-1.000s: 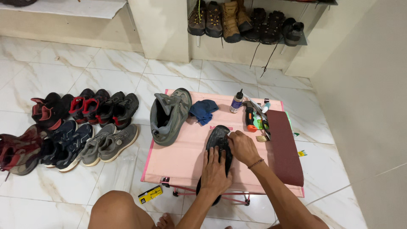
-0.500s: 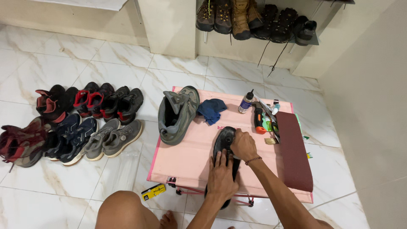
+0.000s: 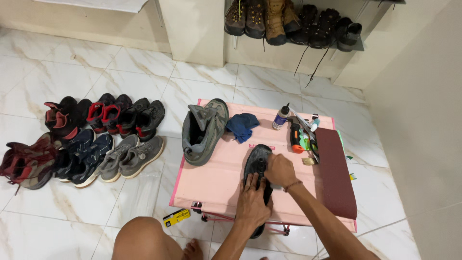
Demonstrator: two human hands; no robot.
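Marble-tiled floor, low pink table (image 3: 216,180). Left hand (image 3: 252,204) pins black insole (image 3: 257,161) at near table edge; right hand (image 3: 279,169) presses on its middle, palm down. Step looks like rubbing insole. Next stroke needs firm hold. Grey shoe (image 3: 204,130) beside.

A small white bottle (image 3: 280,118) with a dark cap stands upper centre; a yellow labelled pack (image 3: 176,217) lies lower centre.

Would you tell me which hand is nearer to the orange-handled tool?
Right. The right hand rests on the black shoe, just below-left of the tool; the left hand grips the shoe further down, toward the person.
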